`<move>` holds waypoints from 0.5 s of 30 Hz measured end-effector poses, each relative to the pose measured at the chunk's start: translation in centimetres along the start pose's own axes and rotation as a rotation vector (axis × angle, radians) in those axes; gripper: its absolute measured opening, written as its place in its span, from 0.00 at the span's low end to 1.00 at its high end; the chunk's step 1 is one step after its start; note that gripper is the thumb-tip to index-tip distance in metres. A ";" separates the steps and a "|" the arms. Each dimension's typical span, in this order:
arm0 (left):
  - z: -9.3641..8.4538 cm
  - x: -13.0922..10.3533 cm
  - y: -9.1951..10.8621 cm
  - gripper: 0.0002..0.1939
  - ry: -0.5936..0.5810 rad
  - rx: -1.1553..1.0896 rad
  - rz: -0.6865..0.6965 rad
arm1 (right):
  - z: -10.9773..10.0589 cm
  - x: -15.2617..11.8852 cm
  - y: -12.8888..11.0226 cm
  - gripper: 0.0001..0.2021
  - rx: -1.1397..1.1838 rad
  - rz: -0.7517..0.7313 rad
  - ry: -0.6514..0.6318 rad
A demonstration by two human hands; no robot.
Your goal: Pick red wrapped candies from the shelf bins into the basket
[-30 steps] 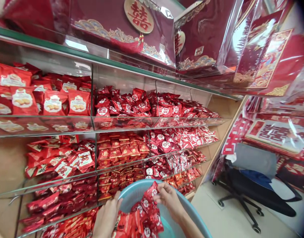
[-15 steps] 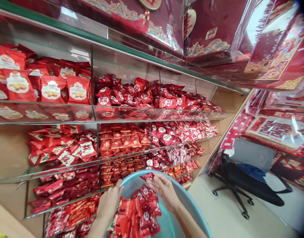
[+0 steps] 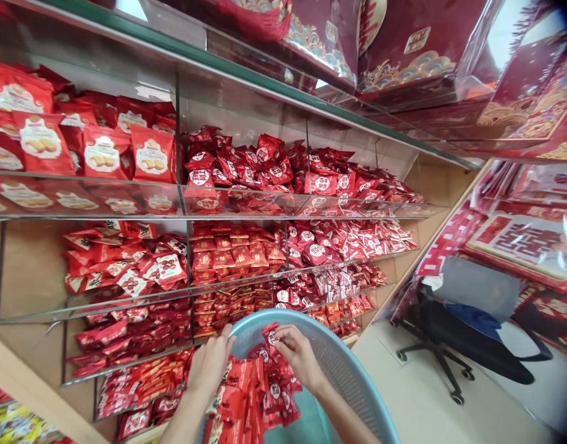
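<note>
My left hand (image 3: 213, 361) is closed over the left side of the rim of a blue plastic basket (image 3: 357, 364). My right hand (image 3: 299, 354), over the basket's inside, pinches a small red snack packet (image 3: 270, 334) with a white round print between thumb and fingers. Below it lies a pile of similar dark red packets (image 3: 278, 401). Longer bright red packets (image 3: 237, 388) with dark lettering rest beside them, nearer my left forearm. The bare bottom of the basket shows at the right of the pile.
Glass-fronted shelves (image 3: 237, 290) full of red snack packets stand ahead. Large red packets (image 3: 107, 151) fill the upper left compartment. Dark red gift bags (image 3: 320, 37) are above. An office chair (image 3: 472, 333) stands at the right on the tiled floor.
The packet in my right hand has gone from lying sideways to a more upright tilt, slightly left and lower. My left hand stays at the rim while the view shifts slightly.
</note>
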State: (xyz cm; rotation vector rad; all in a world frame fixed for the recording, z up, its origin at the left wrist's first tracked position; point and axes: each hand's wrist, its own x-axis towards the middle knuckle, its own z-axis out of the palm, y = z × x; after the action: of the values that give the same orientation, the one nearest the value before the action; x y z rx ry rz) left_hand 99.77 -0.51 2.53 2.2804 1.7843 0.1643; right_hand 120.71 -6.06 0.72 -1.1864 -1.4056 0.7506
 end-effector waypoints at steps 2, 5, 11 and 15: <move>-0.3 -0.1 0.2 0.24 -0.007 0.014 -0.007 | 0.1 -0.2 0.2 0.05 -0.147 -0.027 -0.046; -0.7 -0.3 0.4 0.24 -0.018 0.018 -0.011 | 0.3 -0.5 -0.1 0.10 -0.341 -0.071 -0.137; -0.5 -0.4 0.4 0.23 -0.013 0.015 -0.018 | 1.1 -0.7 -0.7 0.18 -0.584 -0.061 -0.307; 0.0 -0.2 0.2 0.23 -0.033 0.039 -0.034 | 1.6 -0.7 -0.5 0.23 -0.672 -0.057 -0.357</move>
State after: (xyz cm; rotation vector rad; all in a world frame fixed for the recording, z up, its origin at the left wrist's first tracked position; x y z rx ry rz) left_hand 99.87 -0.75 2.61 2.2647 1.8237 0.0855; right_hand 118.96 -6.60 0.59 -1.5581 -2.0795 0.4665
